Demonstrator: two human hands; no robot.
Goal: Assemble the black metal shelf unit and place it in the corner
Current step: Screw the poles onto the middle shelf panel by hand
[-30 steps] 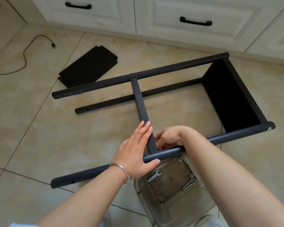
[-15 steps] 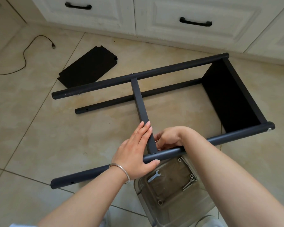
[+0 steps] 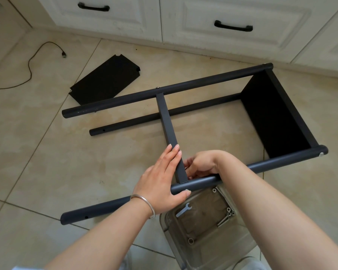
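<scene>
Nothing has visibly moved since the earlier frames: both hands sit where they were at the joint of crossbar and near tube. The left hand (image 3: 161, 184) lies with straight fingers along the left face of the crossbar (image 3: 167, 125), its thumb reaching under the near tube (image 3: 258, 168) to press a bolt head (image 3: 187, 190) there; it steadies and does not grip. The right hand (image 3: 200, 164) is curled in on the crossbar's other side, fingertips pinching something small at the joint, probably a nut, though what it is cannot be made out. Just below the hands, a clear box (image 3: 203, 227) holds a small spanner (image 3: 183, 209) and spare bolts (image 3: 225, 218). Beyond the hands the frame lies on its side on the floor (image 3: 47, 162): the crossbar runs away to the far tube (image 3: 164, 91), a lower tube (image 3: 164, 114) lies beneath it on the tiles, and off to the right a fitted shelf panel (image 3: 275, 117) joins the tubes. A loose panel (image 3: 105, 80) lies far left, past the far tube, with a cable (image 3: 29, 71) further left and white cabinets (image 3: 203, 20) behind. The frame looks stiff, painted smooth and moderately heavy, with its left tube ends still unbraced, so it may rack; I would lift it by two tubes near bolted joints, not by the thin panel.
</scene>
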